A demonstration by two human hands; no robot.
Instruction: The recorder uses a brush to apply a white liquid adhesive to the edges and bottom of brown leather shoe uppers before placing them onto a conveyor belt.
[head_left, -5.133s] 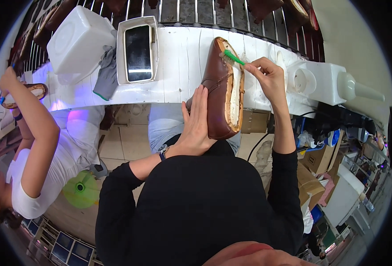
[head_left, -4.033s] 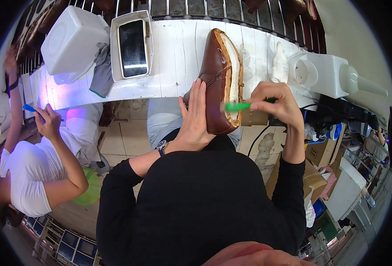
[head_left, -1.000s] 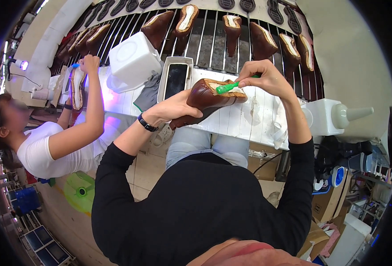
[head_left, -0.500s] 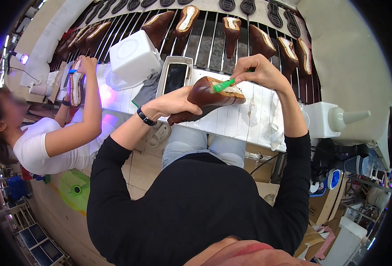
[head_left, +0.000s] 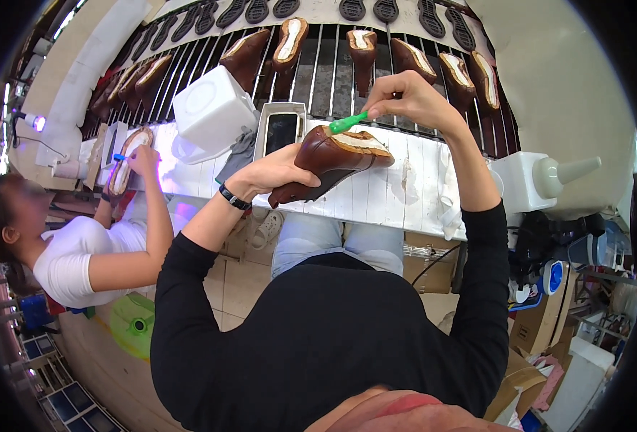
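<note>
Overhead, left hand (head_left: 279, 171) grips one brown shoe (head_left: 333, 160); right hand (head_left: 412, 101) pinches one green brush (head_left: 349, 122)

The left hand (head_left: 279, 171) covers the rear part of the glossy brown leather shoe (head_left: 333, 160), so its heel is hidden. The bristle end of the green-handled brush (head_left: 349, 122) is too small to make out, and its far end disappears inside the right hand (head_left: 410, 97). The black rubber soles (head_left: 387, 10) are cut off by the upper edge.
</note>
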